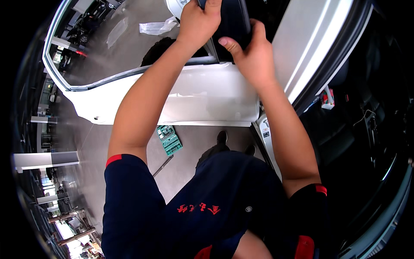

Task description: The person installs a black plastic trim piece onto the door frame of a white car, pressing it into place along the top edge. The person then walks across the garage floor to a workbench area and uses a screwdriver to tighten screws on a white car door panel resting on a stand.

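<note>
On a grey workshop floor lay a green socket tray. Above the open white car door, left hand and right hand gripped a black trim panel, fingers curled around its edges.

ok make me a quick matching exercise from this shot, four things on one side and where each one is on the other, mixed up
Things:
1. left hand
2. right hand
3. green tool case
4. clear plastic sheet

Places:
A. lying open on the floor below the white car door
B. on the floor beyond the door, seen through its window opening
C. gripping the top of the dark panel above the door
D. holding the same dark panel lower down, thumb pressed on its near face

Pairs: 1-C, 2-D, 3-A, 4-B
</note>
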Demonstrator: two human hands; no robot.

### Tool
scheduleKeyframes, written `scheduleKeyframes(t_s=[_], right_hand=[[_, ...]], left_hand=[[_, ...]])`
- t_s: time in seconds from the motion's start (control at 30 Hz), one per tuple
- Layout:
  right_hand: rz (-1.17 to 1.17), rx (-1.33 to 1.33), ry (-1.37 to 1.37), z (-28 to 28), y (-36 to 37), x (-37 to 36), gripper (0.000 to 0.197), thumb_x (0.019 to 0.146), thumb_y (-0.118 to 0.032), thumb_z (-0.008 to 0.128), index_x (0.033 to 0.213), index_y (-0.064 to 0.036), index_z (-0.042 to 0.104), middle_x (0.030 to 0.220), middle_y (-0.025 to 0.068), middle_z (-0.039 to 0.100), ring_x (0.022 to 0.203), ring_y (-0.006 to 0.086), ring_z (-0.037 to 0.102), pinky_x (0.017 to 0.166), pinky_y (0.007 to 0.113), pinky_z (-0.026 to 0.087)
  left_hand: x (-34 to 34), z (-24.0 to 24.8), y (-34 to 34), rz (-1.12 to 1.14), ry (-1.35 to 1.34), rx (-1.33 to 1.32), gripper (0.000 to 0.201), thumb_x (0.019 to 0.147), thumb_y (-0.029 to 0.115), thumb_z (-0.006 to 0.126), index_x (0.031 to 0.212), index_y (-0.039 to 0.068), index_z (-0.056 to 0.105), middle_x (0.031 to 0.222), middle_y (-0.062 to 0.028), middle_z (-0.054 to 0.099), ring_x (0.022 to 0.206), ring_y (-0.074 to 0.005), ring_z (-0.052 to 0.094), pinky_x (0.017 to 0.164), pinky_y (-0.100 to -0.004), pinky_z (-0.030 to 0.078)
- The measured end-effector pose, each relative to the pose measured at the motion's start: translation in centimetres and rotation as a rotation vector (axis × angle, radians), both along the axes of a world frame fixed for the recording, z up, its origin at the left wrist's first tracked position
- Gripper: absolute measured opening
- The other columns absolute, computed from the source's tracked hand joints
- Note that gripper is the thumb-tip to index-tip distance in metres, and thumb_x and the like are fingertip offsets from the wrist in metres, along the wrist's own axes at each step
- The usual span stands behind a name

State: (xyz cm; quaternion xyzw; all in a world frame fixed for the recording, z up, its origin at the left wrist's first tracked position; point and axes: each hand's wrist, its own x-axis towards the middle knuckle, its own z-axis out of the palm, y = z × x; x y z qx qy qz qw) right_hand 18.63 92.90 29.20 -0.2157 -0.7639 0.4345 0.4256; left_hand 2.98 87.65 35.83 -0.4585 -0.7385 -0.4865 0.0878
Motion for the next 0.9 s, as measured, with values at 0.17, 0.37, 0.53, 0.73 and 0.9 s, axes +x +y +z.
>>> scheduleKeyframes(t_s=[0.17,0.37,0.53,0.73,0.9], right_hand=[[-0.036,0.164,-0.036,-1.6,0.2,1.7,0.092,0.077,-0.039,0.089,0.141,0.003,0.038,0.11,0.0301,0.069,0.103,0.0494,0.068,0.086,0.048,0.056],[-0.038,0.051,-0.168,-2.6,-1.1,2.1,0.098,0.075,-0.039,0.089,0.147,-0.0003,0.035,0.111,0.03,0.069,0.104,0.0484,0.068,0.086,0.048,0.057],[-0.144,0.094,-0.138,-1.1,-1.5,2.3,0.109,0.071,-0.03,0.094,0.153,0.0002,0.028,0.117,0.03,0.067,0.107,0.0461,0.068,0.091,0.046,0.057],[-0.189,0.341,0.13,1.3,-2.3,-1.1,0.098,0.081,-0.002,0.08,0.159,0.0022,0.021,0.153,0.0262,0.038,0.144,0.038,0.041,0.118,0.046,0.036],[-0.53,0.317,0.33,0.2,-1.6,-3.8,0.06,0.106,-0.022,0.046,0.157,0.0019,0.027,0.156,0.0197,0.038,0.142,0.0315,0.04,0.122,0.043,0.027]], left_hand=[[-1.2,-0.4,-0.7,-0.181,-0.034,-0.071,0.059,0.097,0.055,0.062,0.115,-0.002,0.067,0.1,-0.0124,0.074,0.097,-0.0224,0.071,0.09,-0.0373,0.056],[-1.5,-2.1,-4.1,-0.602,-0.14,-0.492,0.054,0.092,0.024,0.08,0.133,-0.003,0.058,0.119,-0.0142,0.071,0.109,-0.0215,0.068,0.098,-0.0362,0.054],[-3.2,-4.4,-2.7,-0.735,-0.227,-0.381,0.056,0.085,0.03,0.086,0.127,-0.001,0.065,0.119,-0.0182,0.073,0.112,-0.027,0.071,0.098,-0.037,0.055],[-6.1,-2.8,-1.0,-1.05,-0.383,-0.645,0.056,0.102,0.042,0.063,0.139,0.001,0.055,0.119,-0.0139,0.069,0.11,-0.0238,0.065,0.098,-0.0343,0.051],[-7.4,-5.2,-1.4,-1.313,-0.212,-0.482,0.067,0.087,0.026,0.079,0.141,0.0,0.048,0.125,-0.0188,0.066,0.112,-0.0299,0.066,0.096,-0.0387,0.054]])
